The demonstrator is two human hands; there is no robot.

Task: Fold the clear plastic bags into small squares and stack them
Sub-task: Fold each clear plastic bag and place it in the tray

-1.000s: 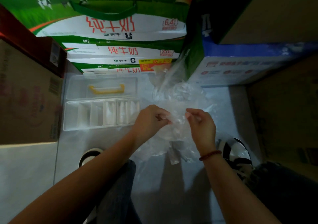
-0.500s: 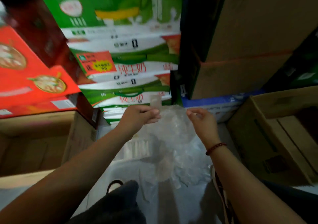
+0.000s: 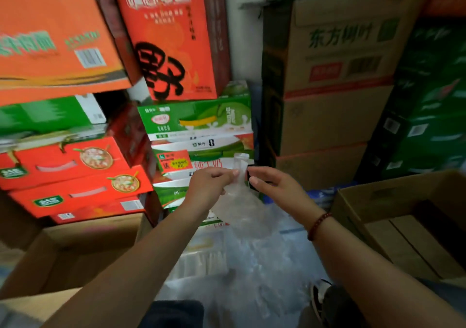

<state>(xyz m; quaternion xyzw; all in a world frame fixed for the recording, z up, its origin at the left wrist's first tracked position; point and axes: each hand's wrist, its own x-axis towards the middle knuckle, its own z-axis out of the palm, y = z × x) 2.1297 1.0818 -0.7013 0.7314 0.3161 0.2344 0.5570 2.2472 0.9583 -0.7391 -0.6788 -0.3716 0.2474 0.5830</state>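
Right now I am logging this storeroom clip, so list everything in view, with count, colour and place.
clear plastic bag: one, transparent, held up between both hands at centre.
loose plastic bags: a pile, count unclear, transparent, on the floor below the hands.
white tray: one, partly hidden, on the floor by the pile.
orange cartons: two or more, top left.
red cartons: a stack, left.
green and white cartons: a stack, centre.
brown cartons: a stack, right of centre.
dark green cartons: a stack, far right.
open cardboard box: one, brown, lower right.
shoe: one, black and white, bottom.
bracelet: one, red, right wrist.
left hand: pinches the bag.
right hand: at the bag's top edge.
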